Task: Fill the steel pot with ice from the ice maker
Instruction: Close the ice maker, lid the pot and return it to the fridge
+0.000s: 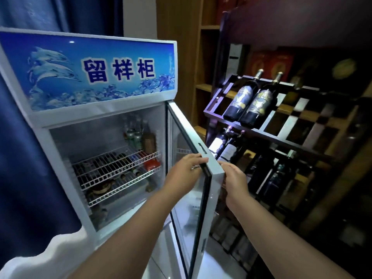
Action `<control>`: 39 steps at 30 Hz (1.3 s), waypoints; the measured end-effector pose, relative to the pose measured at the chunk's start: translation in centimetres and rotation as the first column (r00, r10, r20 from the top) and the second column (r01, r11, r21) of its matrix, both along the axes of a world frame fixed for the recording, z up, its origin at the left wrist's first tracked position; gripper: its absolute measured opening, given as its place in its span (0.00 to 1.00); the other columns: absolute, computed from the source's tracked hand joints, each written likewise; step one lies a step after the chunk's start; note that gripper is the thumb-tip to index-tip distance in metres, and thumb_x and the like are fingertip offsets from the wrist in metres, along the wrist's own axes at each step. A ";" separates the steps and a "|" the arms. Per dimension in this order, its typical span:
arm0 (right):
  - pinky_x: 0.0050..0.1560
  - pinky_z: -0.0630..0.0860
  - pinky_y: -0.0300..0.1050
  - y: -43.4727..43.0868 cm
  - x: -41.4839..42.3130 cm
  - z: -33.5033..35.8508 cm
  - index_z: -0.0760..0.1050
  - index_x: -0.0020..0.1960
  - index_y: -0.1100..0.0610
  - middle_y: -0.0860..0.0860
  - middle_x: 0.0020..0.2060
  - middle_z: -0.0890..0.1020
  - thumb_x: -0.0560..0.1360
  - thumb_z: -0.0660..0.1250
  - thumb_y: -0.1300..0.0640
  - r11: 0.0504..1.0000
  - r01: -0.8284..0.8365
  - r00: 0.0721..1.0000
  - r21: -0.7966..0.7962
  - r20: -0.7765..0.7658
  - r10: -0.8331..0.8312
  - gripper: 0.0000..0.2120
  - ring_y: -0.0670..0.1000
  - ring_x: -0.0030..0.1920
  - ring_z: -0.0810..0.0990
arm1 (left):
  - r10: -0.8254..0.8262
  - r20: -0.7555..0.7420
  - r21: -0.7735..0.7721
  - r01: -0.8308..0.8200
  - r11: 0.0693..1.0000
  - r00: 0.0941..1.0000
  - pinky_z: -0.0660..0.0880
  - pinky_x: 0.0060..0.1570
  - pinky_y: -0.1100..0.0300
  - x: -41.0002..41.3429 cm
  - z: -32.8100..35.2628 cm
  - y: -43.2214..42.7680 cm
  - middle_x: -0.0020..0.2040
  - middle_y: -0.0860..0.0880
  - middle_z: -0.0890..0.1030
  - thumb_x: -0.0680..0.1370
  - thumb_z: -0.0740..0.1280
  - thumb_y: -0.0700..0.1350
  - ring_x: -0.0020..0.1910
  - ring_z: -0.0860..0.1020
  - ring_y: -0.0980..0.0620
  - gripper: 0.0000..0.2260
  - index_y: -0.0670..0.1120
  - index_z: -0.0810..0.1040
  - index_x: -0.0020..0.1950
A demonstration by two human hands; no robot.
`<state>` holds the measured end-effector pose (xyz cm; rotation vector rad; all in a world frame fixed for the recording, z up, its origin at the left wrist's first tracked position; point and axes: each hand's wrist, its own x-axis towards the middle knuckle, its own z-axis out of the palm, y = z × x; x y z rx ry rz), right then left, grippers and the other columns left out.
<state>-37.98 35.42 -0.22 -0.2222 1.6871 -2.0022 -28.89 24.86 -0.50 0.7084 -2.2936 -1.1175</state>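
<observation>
door [211,208] of a fridge [90,75] held half open

left hand [183,170] curls its fingers round the door's free edge from the inner side. right hand [234,182] grips the same edge from the outer side. inside the white fridge, wire shelves [116,164] carry bottles and cans. a dark wine rack [281,125] stands just to the right. the steel pot is out of view.
</observation>
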 end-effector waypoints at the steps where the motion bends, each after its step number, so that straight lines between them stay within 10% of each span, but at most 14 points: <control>1: 0.35 0.73 0.41 0.7 -0.5 -0.1 0.80 0.45 0.58 0.54 0.39 0.82 0.76 0.64 0.62 0.999 0.036 0.999 -0.011 0.005 -0.036 0.07 0.52 0.38 0.79 | -0.017 0.032 -0.016 0.017 1.000 0.999 0.76 0.53 0.54 -0.8 0.0 0.5 0.67 0.61 0.71 0.77 0.62 0.41 0.60 0.75 0.57 0.18 0.62 0.78 0.60; 10: 0.38 0.74 0.41 4.3 -4.6 -0.1 0.77 0.59 0.57 0.51 0.45 0.81 0.80 0.59 0.57 0.985 0.169 0.985 -0.018 -0.041 -0.170 0.11 0.49 0.43 0.79 | -0.096 0.261 -0.257 0.165 0.952 0.961 0.72 0.59 0.50 -7.5 1.7 3.7 0.74 0.56 0.62 0.78 0.56 0.39 0.71 0.62 0.50 0.25 0.60 0.66 0.71; 26: 0.36 0.71 0.36 6.3 -6.3 -1.4 0.77 0.51 0.56 0.49 0.43 0.80 0.76 0.61 0.65 0.942 0.327 0.929 0.071 -0.205 -0.307 0.08 0.46 0.41 0.78 | -0.058 0.171 -0.230 0.098 0.968 0.983 0.67 0.62 0.53 -11.6 0.3 5.4 0.75 0.52 0.60 0.79 0.58 0.41 0.73 0.59 0.49 0.24 0.56 0.62 0.75; 39: 0.37 0.73 0.41 -1.6 1.0 -2.4 0.76 0.41 0.58 0.54 0.34 0.79 0.75 0.60 0.69 0.992 -0.095 0.979 0.081 -0.171 0.108 0.10 0.50 0.34 0.75 | 0.218 0.116 0.056 -0.226 0.973 0.969 0.73 0.54 0.58 0.3 -2.4 1.1 0.62 0.53 0.77 0.77 0.61 0.43 0.55 0.77 0.53 0.16 0.55 0.76 0.63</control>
